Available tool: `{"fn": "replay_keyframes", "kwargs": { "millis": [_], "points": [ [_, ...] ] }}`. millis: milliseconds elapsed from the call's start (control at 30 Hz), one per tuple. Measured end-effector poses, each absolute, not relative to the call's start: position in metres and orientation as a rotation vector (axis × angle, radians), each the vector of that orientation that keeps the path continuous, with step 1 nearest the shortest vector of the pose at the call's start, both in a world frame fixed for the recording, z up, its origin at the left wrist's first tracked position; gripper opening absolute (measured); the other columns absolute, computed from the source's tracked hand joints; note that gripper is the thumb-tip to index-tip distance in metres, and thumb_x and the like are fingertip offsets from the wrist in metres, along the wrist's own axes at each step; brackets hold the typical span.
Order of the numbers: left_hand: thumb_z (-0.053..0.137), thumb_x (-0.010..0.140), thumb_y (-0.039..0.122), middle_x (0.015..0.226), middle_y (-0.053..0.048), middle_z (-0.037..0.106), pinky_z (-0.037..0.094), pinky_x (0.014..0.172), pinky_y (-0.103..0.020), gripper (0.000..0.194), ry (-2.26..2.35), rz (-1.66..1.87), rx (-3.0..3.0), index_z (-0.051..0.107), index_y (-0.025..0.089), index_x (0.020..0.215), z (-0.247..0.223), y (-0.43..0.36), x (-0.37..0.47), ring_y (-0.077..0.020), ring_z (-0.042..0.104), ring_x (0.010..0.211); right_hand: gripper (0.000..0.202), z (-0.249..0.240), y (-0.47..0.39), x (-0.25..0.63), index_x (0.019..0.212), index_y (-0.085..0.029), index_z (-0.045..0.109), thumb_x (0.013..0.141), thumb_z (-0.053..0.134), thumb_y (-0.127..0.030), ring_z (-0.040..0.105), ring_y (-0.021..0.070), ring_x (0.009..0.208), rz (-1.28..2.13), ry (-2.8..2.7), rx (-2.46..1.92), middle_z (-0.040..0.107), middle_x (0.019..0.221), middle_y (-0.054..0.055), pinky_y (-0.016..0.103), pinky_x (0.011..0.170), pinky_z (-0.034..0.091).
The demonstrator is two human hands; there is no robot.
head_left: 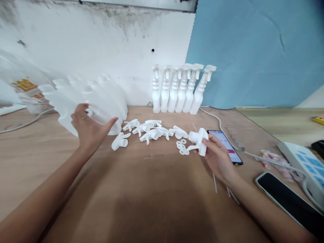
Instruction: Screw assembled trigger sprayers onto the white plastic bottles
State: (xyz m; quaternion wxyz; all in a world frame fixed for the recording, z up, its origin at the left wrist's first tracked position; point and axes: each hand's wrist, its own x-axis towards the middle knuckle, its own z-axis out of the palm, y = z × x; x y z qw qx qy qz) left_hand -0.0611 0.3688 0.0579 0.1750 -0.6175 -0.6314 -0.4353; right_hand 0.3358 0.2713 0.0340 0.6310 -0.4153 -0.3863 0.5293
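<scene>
My right hand (218, 157) grips a white trigger spray head (201, 141) by its body, at the right of the middle. Beside it on the table lie several small white ring gaskets (181, 145). My left hand (89, 130) is open, thumb and fingers spread, in front of the white bottles without heads (67, 101) at the left; whether it touches one I cannot tell. Between the hands lies a loose pile of trigger spray heads (152, 131), with a single spray head (119, 141) nearer to me.
Several bottles with spray heads fitted (174, 92) stand in a row by the wall. At right are a lit phone (229, 148), a dark phone (286, 199), a power strip (306, 165), a cable, small wrapped items (277, 163) and thin white tubes (215, 184). A plastic bag (31, 91) stands far left.
</scene>
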Motion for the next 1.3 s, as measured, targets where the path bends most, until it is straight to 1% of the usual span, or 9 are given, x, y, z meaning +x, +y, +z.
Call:
{"fn": "replay_keyframes", "kwargs": {
  "millis": [133, 267, 367, 467, 700, 833, 967, 1167, 1300],
  "points": [
    [0.078, 0.079, 0.047, 0.134, -0.015, 0.047, 0.041, 0.103, -0.056, 0.081, -1.728, -1.184, -1.818, 0.033, 0.012, 0.137, 0.054, 0.363, -0.056, -0.0338, 0.049, 0.118, 0.024, 0.036, 0.274, 0.342, 0.091, -0.021, 0.064, 0.076, 0.078, -0.033, 0.065, 0.0177, 0.073, 1.177, -0.841, -0.932, 0.069, 0.088, 0.002, 0.030, 0.059, 0.054],
    [0.076, 0.081, 0.038, 0.139, -0.013, 0.044, 0.037, 0.110, -0.054, 0.080, -1.403, -1.014, -1.906, 0.027, 0.017, 0.141, 0.060, 0.351, -0.045, -0.0337, 0.039, 0.132, 0.020, 0.043, 0.278, 0.354, 0.086, -0.018, 0.064, 0.075, 0.076, -0.029, 0.066, 0.0188, 0.074, 1.107, -0.764, -0.861, 0.069, 0.089, 0.005, 0.028, 0.057, 0.051],
    [0.076, 0.078, 0.034, 0.141, -0.011, 0.045, 0.033, 0.112, -0.056, 0.080, -1.193, -0.928, -1.952, 0.026, 0.023, 0.141, 0.062, 0.347, -0.035, -0.0343, 0.038, 0.135, 0.017, 0.047, 0.282, 0.365, 0.085, -0.017, 0.064, 0.074, 0.074, -0.025, 0.068, 0.0197, 0.074, 1.010, -0.719, -0.800, 0.070, 0.088, 0.006, 0.027, 0.056, 0.051],
    [0.076, 0.075, 0.030, 0.143, -0.012, 0.046, 0.027, 0.114, -0.061, 0.078, -1.156, -0.911, -2.017, 0.030, 0.028, 0.138, 0.060, 0.346, -0.028, -0.0368, 0.038, 0.136, 0.013, 0.048, 0.284, 0.374, 0.081, -0.018, 0.062, 0.075, 0.073, -0.024, 0.068, 0.0205, 0.076, 0.954, -0.711, -0.775, 0.070, 0.086, 0.006, 0.026, 0.056, 0.051],
    [0.076, 0.073, 0.025, 0.147, -0.008, 0.046, 0.020, 0.115, -0.065, 0.075, -1.091, -0.968, -2.139, 0.038, 0.035, 0.136, 0.055, 0.343, -0.024, -0.0380, 0.036, 0.139, 0.021, 0.045, 0.287, 0.375, 0.086, -0.017, 0.063, 0.072, 0.076, -0.024, 0.066, 0.0188, 0.070, 0.880, -0.680, -0.824, 0.070, 0.086, 0.006, 0.026, 0.053, 0.050],
    [0.076, 0.074, 0.027, 0.148, -0.006, 0.046, 0.019, 0.116, -0.064, 0.068, -1.099, -0.975, -2.177, 0.044, 0.035, 0.133, 0.054, 0.340, -0.021, -0.0369, 0.037, 0.139, 0.023, 0.045, 0.288, 0.375, 0.084, -0.018, 0.063, 0.067, 0.078, -0.021, 0.063, 0.0162, 0.063, 0.837, -0.642, -0.839, 0.068, 0.080, 0.002, 0.025, 0.050, 0.049],
    [0.072, 0.077, 0.024, 0.152, -0.004, 0.041, 0.022, 0.115, -0.064, 0.070, -1.090, -0.827, -2.130, 0.039, 0.033, 0.138, 0.053, 0.339, -0.021, -0.0330, 0.036, 0.140, 0.022, 0.045, 0.288, 0.380, 0.085, -0.018, 0.062, 0.069, 0.076, -0.021, 0.063, 0.0161, 0.063, 0.795, -0.662, -0.833, 0.069, 0.083, 0.003, 0.026, 0.051, 0.047],
    [0.072, 0.078, 0.023, 0.150, -0.008, 0.045, 0.022, 0.115, -0.064, 0.072, -1.002, -0.885, -2.103, 0.040, 0.033, 0.141, 0.054, 0.342, -0.023, -0.0371, 0.038, 0.139, 0.022, 0.047, 0.288, 0.383, 0.084, -0.019, 0.061, 0.069, 0.077, -0.020, 0.062, 0.0157, 0.063, 0.760, -0.662, -0.829, 0.067, 0.080, 0.001, 0.028, 0.053, 0.047],
    [0.066, 0.085, 0.021, 0.149, -0.010, 0.047, 0.026, 0.115, -0.062, 0.064, -0.895, -0.752, -2.112, 0.040, 0.027, 0.144, 0.058, 0.336, -0.017, -0.0354, 0.042, 0.137, 0.028, 0.047, 0.287, 0.377, 0.087, -0.018, 0.061, 0.066, 0.079, -0.023, 0.062, 0.0148, 0.059, 0.792, -0.709, -0.842, 0.067, 0.077, 0.000, 0.026, 0.053, 0.047]
  ]
}}
